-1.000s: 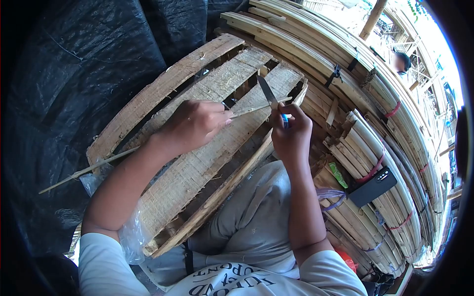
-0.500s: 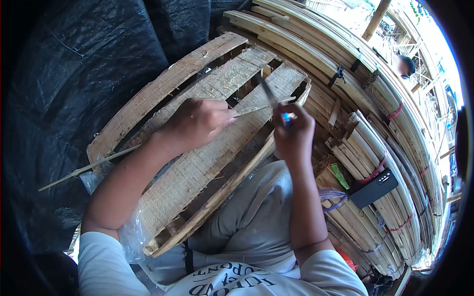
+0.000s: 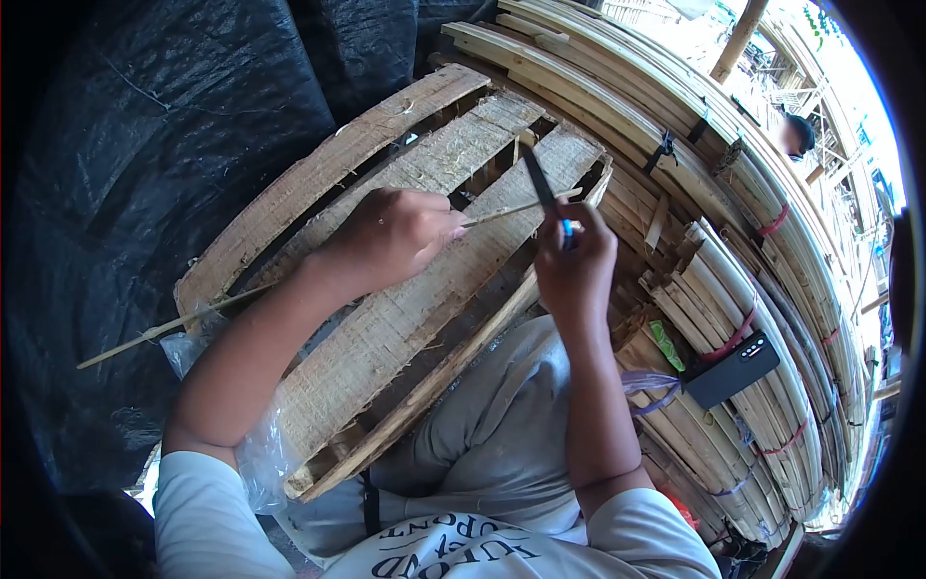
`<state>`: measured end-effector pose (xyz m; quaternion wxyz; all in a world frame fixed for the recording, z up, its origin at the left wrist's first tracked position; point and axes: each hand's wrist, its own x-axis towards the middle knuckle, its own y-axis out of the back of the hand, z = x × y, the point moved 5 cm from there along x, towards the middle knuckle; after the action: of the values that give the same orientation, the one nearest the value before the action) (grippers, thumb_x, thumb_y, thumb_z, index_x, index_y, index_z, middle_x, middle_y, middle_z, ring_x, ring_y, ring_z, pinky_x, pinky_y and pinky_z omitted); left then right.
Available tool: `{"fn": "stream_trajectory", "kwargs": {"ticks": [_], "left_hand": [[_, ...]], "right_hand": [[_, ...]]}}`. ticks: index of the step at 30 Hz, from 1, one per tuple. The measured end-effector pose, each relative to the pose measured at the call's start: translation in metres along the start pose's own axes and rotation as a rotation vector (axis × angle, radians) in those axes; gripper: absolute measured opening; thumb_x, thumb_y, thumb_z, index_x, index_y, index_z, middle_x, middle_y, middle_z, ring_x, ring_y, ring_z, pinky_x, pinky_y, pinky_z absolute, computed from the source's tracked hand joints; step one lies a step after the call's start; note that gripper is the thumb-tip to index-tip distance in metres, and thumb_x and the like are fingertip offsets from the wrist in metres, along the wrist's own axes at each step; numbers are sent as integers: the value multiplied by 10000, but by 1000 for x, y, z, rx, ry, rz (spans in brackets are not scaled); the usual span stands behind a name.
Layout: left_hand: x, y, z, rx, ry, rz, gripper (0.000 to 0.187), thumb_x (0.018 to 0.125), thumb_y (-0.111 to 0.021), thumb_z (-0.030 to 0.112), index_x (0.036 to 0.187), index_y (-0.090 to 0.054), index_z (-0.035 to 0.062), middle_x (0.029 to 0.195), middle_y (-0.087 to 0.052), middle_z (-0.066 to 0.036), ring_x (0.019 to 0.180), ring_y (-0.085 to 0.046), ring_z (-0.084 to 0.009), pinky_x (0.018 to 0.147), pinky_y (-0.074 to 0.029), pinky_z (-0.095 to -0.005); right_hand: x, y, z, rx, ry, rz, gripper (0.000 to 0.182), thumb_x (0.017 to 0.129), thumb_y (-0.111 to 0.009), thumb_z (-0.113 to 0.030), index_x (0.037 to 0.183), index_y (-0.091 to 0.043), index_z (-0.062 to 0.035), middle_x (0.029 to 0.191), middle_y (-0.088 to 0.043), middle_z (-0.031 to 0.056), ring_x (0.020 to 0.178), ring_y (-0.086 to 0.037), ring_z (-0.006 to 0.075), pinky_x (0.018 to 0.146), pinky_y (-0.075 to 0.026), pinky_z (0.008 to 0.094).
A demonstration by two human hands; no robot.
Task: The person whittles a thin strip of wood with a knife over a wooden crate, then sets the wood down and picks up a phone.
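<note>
A long thin wooden strip (image 3: 511, 211) runs through my left hand (image 3: 400, 236), which is closed round it above the slatted wooden bench (image 3: 386, 328). The strip's far part sticks out past my left forearm, over the dark sheet. My right hand (image 3: 577, 256) is closed on a knife (image 3: 541, 179), whose dark blade points up and to the left. Blade and strip cross just above my right fingers. Something blue shows between those fingers. Wood shavings lie on the slats.
Bundled wooden strips (image 3: 714, 280) are stacked on the right, with a black phone (image 3: 733, 371) on them. A black plastic sheet (image 3: 174, 145) hangs at the left. Clear plastic (image 3: 265, 458) lies at the bench's near end. A person (image 3: 797, 137) is in the background at upper right.
The knife blade has swung slightly right and more upright against the strip. My left hand has hardly moved and still holds the strip.
</note>
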<state>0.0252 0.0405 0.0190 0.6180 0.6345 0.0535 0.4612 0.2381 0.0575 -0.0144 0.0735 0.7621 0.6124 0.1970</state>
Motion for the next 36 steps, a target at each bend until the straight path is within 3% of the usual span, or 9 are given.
{"fn": "stream_trajectory", "kwargs": {"ticks": [6, 11, 20, 22, 27, 32, 34, 35, 36], "left_hand": [[2, 4, 4, -1, 33, -49, 106, 939, -714, 96, 887, -748, 10, 781, -694, -160, 710, -712, -317, 637, -557, -422], [2, 3, 3, 0, 14, -2, 110, 940, -717, 97, 889, -751, 5, 780, -700, -162, 719, -724, -306, 649, -575, -411], [1, 2, 2, -5, 21, -1, 104, 872, -774, 36, 963, -760, -11, 760, -671, -140, 683, -692, -284, 596, -531, -396], [1, 3, 0, -7, 25, -27, 102, 872, -774, 35, 962, -760, -11, 760, -670, -141, 682, -694, -289, 597, -535, -395], [2, 3, 1, -8, 1, 19, 97, 871, -776, 39, 952, -759, -11, 754, -666, -144, 681, -696, -301, 604, -545, -395], [2, 3, 0, 6, 58, -73, 90, 868, -780, 47, 927, -750, -15, 752, -665, -145, 682, -695, -297, 609, -544, -397], [2, 3, 3, -4, 34, -18, 89, 867, -782, 46, 922, -749, -15, 753, -666, -145, 682, -695, -294, 607, -543, -396], [2, 5, 4, -11, 9, 29, 88, 866, -783, 45, 918, -747, -16, 754, -667, -144, 681, -694, -291, 605, -541, -395], [2, 5, 3, -10, 7, 26, 88, 866, -783, 45, 918, -747, -16, 754, -667, -144, 681, -694, -291, 605, -541, -395]], "right_hand": [[12, 0, 13, 105, 100, 26, 144, 975, -671, -51, 1065, -685, 60, 703, -649, 73, 604, -536, 66, 553, -431, 267], [-12, -20, 1, 128, 207, -25, 125, 971, -683, -46, 1037, -678, 60, 680, -631, 86, 618, -562, 84, 545, -435, 292], [-5, -14, -1, 115, 79, -116, 140, 978, -669, -51, 1047, -678, 71, 713, -667, 139, 669, -608, 97, 583, -467, 289], [11, 3, 1, -57, 58, 24, 134, 970, -665, -41, 1050, -679, 66, 725, -667, 141, 657, -599, 105, 580, -460, 292], [-12, -22, -1, 124, 260, -56, 134, 969, -666, -41, 1065, -682, 51, 689, -657, 127, 580, -554, 115, 548, -442, 304], [2, -3, 5, -6, 31, 0, 131, 972, -676, -58, 1058, -679, 40, 705, -659, 129, 623, -572, 122, 581, -467, 322], [-20, -24, -6, 33, 83, -138, 133, 985, -651, -48, 1074, -689, 43, 680, -658, 149, 585, -595, 150, 567, -480, 335], [-23, -24, -11, -57, 340, 20, 132, 981, -646, -50, 1070, -687, 38, 701, -671, 195, 583, -644, 212, 575, -489, 348], [-18, -19, -14, -55, 338, 22, 132, 981, -646, -50, 1070, -687, 38, 701, -671, 195, 583, -644, 212, 575, -489, 348]]}}
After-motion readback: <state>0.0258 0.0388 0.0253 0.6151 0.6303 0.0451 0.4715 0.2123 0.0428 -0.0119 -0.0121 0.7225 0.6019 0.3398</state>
